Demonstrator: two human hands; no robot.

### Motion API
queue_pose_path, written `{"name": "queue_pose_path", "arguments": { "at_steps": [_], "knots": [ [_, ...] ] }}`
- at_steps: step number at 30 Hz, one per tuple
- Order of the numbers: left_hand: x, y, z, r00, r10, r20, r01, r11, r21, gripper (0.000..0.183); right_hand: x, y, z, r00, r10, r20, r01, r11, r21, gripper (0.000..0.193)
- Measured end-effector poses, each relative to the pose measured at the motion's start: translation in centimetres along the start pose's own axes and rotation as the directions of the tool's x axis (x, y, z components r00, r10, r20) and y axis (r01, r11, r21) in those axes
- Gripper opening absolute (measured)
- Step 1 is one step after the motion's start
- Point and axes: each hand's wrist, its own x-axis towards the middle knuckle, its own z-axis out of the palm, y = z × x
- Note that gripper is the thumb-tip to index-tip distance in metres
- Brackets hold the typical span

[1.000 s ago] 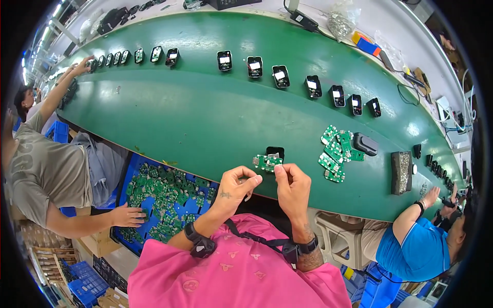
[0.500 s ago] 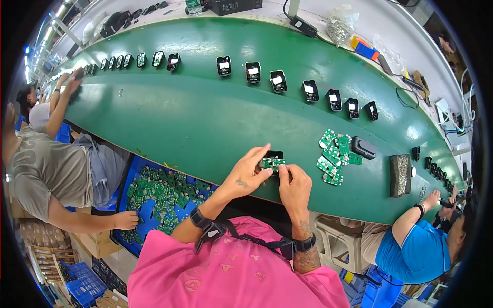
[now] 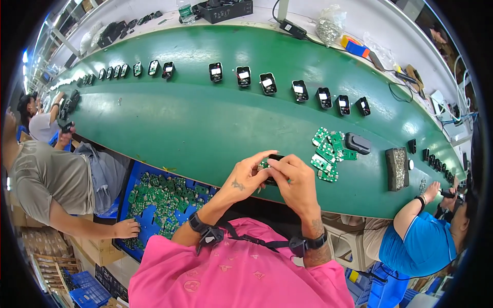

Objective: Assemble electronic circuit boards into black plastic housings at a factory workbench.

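Observation:
Just beyond the table's near edge, my left hand (image 3: 243, 177) wraps a small black plastic casing (image 3: 276, 156) from its left side. A green circuit board (image 3: 263, 165) shows at the casing's left part, mostly covered by fingers. My right hand (image 3: 298, 180) is closed over it from the right, thumb and fingertips pressed on the board. How far the board sits inside the casing is hidden. To the right lies a loose pile of green circuit boards (image 3: 327, 156), and a closed dark grey casing (image 3: 358, 143) rests beside it.
A row of black casings with white patches (image 3: 267, 83) runs along the table (image 3: 195, 123). A blue bin (image 3: 146, 222) of boards stands at the near left, a co-worker's hand (image 3: 127, 229) at it. A dark speckled block (image 3: 397, 169) and a co-worker in blue (image 3: 422, 246) are at the right.
My right hand has moved from the board's right edge to over the board and casing, now hiding most of the board. The view has shifted slightly. At left, a co-worker's hand has come down, holding a dark casing.

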Motion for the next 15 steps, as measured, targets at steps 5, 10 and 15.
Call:
{"name": "queue_pose_path", "arguments": {
  "at_steps": [5,10,15],
  "knots": [
    [-0.4,0.5,0.0,1.000,-0.001,0.009,0.001,1.000,0.011,0.044,0.5,0.0,-0.5,0.983,-0.108,0.147,0.111,0.994,-0.013,0.013],
    [-1.4,1.4,0.2,0.998,-0.064,0.013,0.064,0.997,-0.047,0.046,0.1,-0.1,-0.8,0.983,-0.057,0.172,0.041,0.994,0.097,0.011],
    [-1.5,2.0,0.5,0.996,-0.088,0.008,0.088,0.988,-0.131,0.049,-0.1,-0.3,-0.6,0.988,-0.091,0.122,0.082,0.993,0.081,0.009]
  ]
}}
